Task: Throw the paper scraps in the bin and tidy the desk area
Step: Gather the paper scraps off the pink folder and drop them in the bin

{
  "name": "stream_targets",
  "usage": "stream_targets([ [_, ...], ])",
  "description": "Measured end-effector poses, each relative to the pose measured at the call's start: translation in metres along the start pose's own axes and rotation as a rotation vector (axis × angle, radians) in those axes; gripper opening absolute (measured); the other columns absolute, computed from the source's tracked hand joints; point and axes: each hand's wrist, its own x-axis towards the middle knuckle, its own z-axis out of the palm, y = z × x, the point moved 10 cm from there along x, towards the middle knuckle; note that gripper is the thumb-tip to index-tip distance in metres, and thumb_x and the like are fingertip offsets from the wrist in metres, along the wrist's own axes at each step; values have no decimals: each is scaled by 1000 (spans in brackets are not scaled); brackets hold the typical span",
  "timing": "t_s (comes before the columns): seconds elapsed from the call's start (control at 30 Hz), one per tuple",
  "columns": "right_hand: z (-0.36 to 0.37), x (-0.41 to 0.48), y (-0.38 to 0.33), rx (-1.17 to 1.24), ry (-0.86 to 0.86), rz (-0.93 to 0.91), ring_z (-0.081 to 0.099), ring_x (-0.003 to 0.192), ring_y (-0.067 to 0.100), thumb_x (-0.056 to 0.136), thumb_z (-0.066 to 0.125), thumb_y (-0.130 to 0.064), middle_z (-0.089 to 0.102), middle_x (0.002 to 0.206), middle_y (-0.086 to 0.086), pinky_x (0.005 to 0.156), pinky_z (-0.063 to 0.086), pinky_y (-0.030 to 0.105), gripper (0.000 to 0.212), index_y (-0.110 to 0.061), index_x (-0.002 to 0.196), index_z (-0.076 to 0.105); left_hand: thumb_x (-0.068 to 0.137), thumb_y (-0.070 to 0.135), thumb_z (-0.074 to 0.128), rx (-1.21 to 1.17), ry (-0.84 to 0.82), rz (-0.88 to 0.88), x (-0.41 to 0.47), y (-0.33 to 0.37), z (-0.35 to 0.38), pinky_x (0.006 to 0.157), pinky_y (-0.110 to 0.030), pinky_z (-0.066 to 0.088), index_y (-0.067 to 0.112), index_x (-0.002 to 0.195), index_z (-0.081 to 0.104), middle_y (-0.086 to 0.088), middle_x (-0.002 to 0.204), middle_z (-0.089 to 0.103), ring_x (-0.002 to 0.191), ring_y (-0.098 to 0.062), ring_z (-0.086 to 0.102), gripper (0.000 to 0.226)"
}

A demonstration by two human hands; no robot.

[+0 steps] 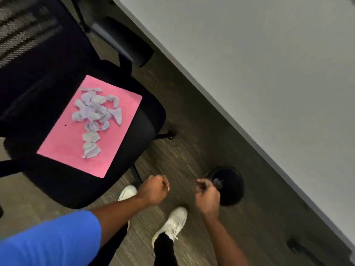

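A black chair [57, 73] is sitting at ten o'clock on the dark carpet [192, 131], its armrest [123, 41] pointing toward twelve. A white wall [269, 64] is filling the two o'clock corner. Two white shoes [174, 221] are standing at six o'clock, below a blue sleeve [50, 240] at eight.

bin [229, 186] mouth: open above | left: chair [80, 169] crowds | right: desk [269, 73] edge (overhanging) | between: bare floor [192, 150]

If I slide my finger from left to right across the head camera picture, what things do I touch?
Pink sheet holding paper scraps on the black office chair → left hand → right hand → black bin → white desk.
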Motion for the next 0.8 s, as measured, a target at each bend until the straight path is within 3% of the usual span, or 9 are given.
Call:
stream_targets([
  [0.13, 28, -11, -77, -43, -65, -148, 71, 96, 20, 91, 64, -3, 74, 102, 0, 87, 56, 34, 25, -19, 110, 71, 86, 21, 65, 11, 216, -14, -29, -36, -69, 84, -38, 60, 28, 86, 70, 4, 94, 76, 95, -22, 74, 8],
  [0.23, 47, -10, -128, -70, -114, -233, 70, 99, 20, 91, 66, -7, 72, 103, -1, 89, 55, 35, 27, -21, 114, 68, 90, 25, 68, 88, 426, 44, -50, -50, -118, 81, -37, 56, 26, 95, 67, 6, 99, 66, 101, -20, 66, 5],
  [0.33, 66, -6, -178, -86, -145, -338, 70, 99, 23, 90, 72, -13, 72, 103, 2, 93, 56, 41, 29, -19, 118, 65, 90, 33, 72, 114, 614, 58, -67, -71, -161, 80, -41, 59, 21, 113, 63, 2, 113, 59, 110, -22, 60, 27],
  [0.43, 89, -4, -224, -156, -191, -445, 63, 95, 14, 90, 77, -27, 63, 112, -2, 95, 55, 40, 46, -24, 131, 57, 84, 44, 80, 143, 745, -22, -73, -103, -200, 93, -43, 60, 18, 135, 51, -4, 140, 49, 126, -26, 53, 64],
  [0.5, 107, -5, -253, -196, -249, -514, 59, 99, 9, 88, 79, -37, 54, 125, -4, 96, 56, 39, 65, -34, 144, 46, 80, 55, 83, 167, 760, -105, -70, -128, -219, 104, -47, 56, 15, 148, 40, -11, 158, 36, 135, -32, 46, 89],
  [0.63, 144, -9, -311, -360, -307, -659, 56, 128, 22, 83, 82, -47, 31, 155, 0, 98, 60, 49, 97, -49, 157, 19, 77, 66, 82, 189, 691, -166, -53, -161, -243, 111, -54, 50, 22, 167, 11, -17, 176, -2, 155, -44, 26, 123],
  [0.7, 162, -11, -338, -488, -295, -752, 47, 142, 29, 83, 83, -48, 17, 165, 3, 100, 58, 53, 102, -50, 159, 13, 76, 62, 85, 182, 657, -111, -42, -166, -251, 108, -56, 54, 31, 169, 2, -12, 177, -15, 161, -44, 16, 128],
  [0.8, 188, -13, -369, -593, -301, -834, 33, 153, 39, 84, 82, -48, 6, 171, 10, 102, 56, 61, 104, -53, 158, 9, 76, 59, 86, 235, 614, -20, -26, -163, -259, 96, -52, 63, 38, 168, -1, -13, 177, -15, 160, -43, 19, 129],
])
